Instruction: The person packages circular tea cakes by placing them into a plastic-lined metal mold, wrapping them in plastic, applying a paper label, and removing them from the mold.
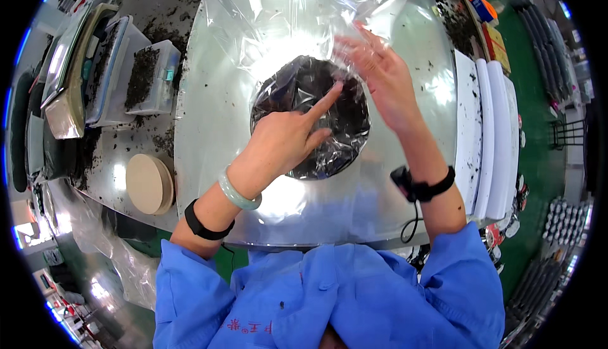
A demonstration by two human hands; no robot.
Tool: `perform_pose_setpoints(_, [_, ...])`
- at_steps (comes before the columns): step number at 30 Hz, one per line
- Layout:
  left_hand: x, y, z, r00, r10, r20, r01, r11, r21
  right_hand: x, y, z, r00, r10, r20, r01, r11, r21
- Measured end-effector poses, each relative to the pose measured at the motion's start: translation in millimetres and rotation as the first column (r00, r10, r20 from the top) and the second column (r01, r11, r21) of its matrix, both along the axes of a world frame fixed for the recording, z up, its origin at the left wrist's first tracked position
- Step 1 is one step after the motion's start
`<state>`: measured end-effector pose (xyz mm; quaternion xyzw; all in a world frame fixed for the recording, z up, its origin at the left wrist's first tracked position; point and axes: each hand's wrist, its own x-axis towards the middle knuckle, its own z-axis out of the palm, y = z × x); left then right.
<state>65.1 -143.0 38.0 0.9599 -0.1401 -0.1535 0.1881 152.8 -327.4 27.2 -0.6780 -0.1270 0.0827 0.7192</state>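
Dark tea cake point(310, 118) under clear film point(285, 19), hands pressing, clear boxes point(149, 76) of loose tea

The left hand point(282, 140) covers the lower left part of the dark round cake point(310, 118), so that portion cannot be examined. The right hand point(377, 76) shows through the clear film point(272, 13) and is blurred; the position of its fingers on the film cannot be determined. The film's edges are hard to trace against the shiny tray point(209, 159). The person's blue jacket point(329, 298) is cut off by the lower edge. Goods at the far right, beyond the white boards point(494, 127), are too small and distorted to identify. Contents of the bins point(149, 76) at left are unclear.
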Motion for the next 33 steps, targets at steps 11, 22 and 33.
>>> perform_pose_setpoints(11, [-36, 47, -64, 0.646, 0.725, 0.238, -0.249, 0.495, -0.832, -47, 20, -34, 0.589, 0.612, 0.528, -0.095, 0.701, -0.707])
perform_pose_setpoints(22, [8, 37, -31, 0.916, -0.052, 0.398, 0.192, 0.928, -0.32, -57, 10, -21, 0.779, 0.418, 0.467, -0.221, 0.881, -0.419])
perform_pose_setpoints(33, [-44, 21, -15, 0.942, 0.225, 0.25, -0.071, 0.86, -0.506, -60, 41, -28, 0.806, 0.399, 0.438, 0.097, 0.641, -0.761])
